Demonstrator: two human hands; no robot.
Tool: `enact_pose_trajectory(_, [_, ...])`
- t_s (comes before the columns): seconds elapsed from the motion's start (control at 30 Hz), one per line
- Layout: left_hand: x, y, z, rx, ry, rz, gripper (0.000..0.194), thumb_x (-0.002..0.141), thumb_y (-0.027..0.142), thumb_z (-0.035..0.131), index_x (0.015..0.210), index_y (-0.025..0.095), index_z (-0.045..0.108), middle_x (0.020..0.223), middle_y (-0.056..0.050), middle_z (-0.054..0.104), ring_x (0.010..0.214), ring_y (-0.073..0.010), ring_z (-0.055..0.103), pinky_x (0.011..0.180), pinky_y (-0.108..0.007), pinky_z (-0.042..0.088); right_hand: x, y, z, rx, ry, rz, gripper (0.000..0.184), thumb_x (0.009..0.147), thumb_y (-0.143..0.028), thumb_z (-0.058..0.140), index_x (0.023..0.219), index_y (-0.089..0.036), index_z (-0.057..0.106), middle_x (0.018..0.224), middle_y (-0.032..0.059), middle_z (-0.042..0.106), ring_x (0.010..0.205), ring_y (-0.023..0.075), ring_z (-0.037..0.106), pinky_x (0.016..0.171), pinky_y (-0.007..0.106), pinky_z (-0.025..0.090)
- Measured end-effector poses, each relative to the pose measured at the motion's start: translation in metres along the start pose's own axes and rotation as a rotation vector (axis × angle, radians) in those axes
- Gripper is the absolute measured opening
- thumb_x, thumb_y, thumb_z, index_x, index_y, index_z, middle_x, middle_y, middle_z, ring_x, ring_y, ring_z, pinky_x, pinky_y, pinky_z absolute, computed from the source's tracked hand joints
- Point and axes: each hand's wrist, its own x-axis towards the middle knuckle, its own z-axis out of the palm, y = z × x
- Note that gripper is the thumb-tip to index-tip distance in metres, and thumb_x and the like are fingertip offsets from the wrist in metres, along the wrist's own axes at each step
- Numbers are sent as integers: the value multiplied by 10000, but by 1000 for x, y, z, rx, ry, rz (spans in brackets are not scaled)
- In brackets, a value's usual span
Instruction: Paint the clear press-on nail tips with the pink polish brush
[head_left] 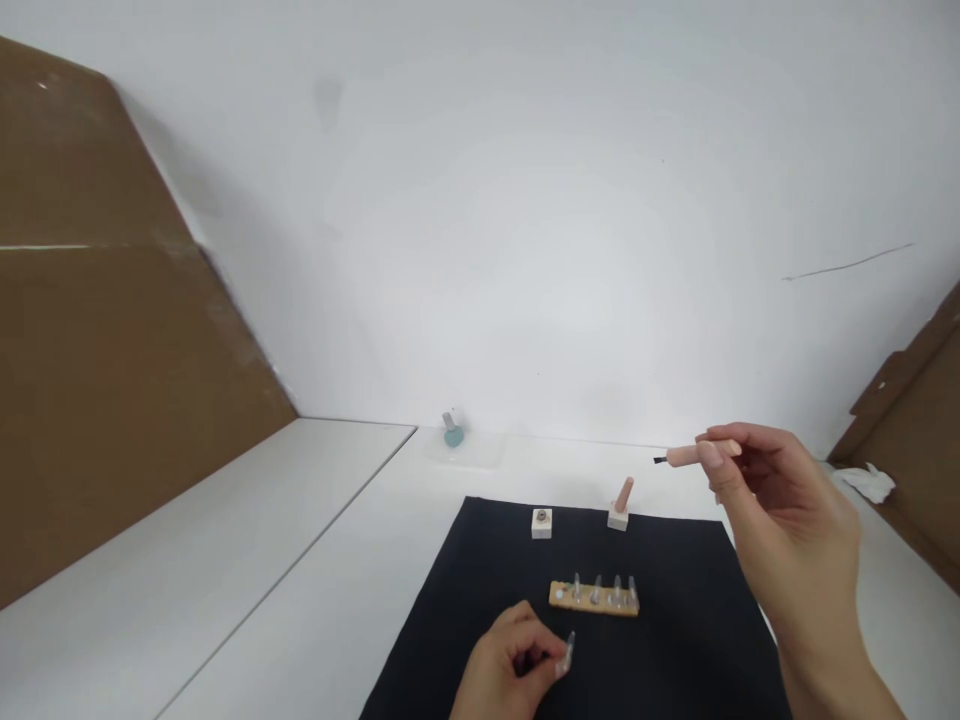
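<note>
Low in the view, my left hand (510, 662) pinches a clear false nail tip (568, 650) between thumb and fingers. Raised at the right, my right hand (784, 510) grips the pink cap of a nail polish brush (694, 455), its dark bristles pointing left. Just beyond my left hand lies a yellowish strip (592, 610) with several clear nail tips (598, 588) standing on it and a white dot at its left end. A square polish bottle (541, 525) stands uncapped behind the strip. Another square bottle (619, 518) has its pink cap on.
A black mat (480, 600) covers part of the white table (322, 580). At the back, a teal bottle with a grey cap (453, 434) is by a clear tray (480, 455). Brown cardboard (112, 330) borders the left; crumpled white tissue (870, 484) lies at the right.
</note>
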Motion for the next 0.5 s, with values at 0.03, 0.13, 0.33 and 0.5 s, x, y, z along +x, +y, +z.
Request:
enact_pose_trajectory(0.03, [3, 0, 2, 46, 14, 20, 120, 758, 166, 741, 680, 215, 819, 758, -8, 613, 724, -187, 598, 675, -279, 458, 0, 0, 0, -5, 5, 9, 219, 898, -493, 732, 931, -278, 709, 822, -2, 804, 780, 190, 695, 689, 302, 521])
enact_pose_trajectory(0.13, [9, 4, 2, 188, 36, 69, 163, 781, 147, 736, 684, 243, 826, 792, -25, 651, 826, -230, 642, 789, -328, 492, 0, 2, -1, 6, 22, -11, 239, 884, -514, 742, 921, -281, 709, 828, 1, 808, 795, 196, 697, 683, 302, 518])
enact_pose_trajectory(0.33, [3, -2, -6, 282, -30, 104, 215, 805, 110, 699, 842, 257, 852, 910, -57, 704, 940, -264, 675, 890, -368, 527, 1, 7, 0, 8, 23, -59, 212, 897, -486, 739, 930, -279, 710, 814, 1, 806, 801, 200, 702, 690, 306, 525])
enact_pose_trajectory(0.5, [-2, -2, -15, 284, -67, 83, 236, 779, 107, 690, 877, 252, 848, 975, -60, 718, 982, -263, 679, 950, -380, 521, -1, 0, -1, 9, -19, -38, 197, 903, -473, 732, 933, -279, 710, 808, 0, 796, 765, 192, 692, 681, 304, 525])
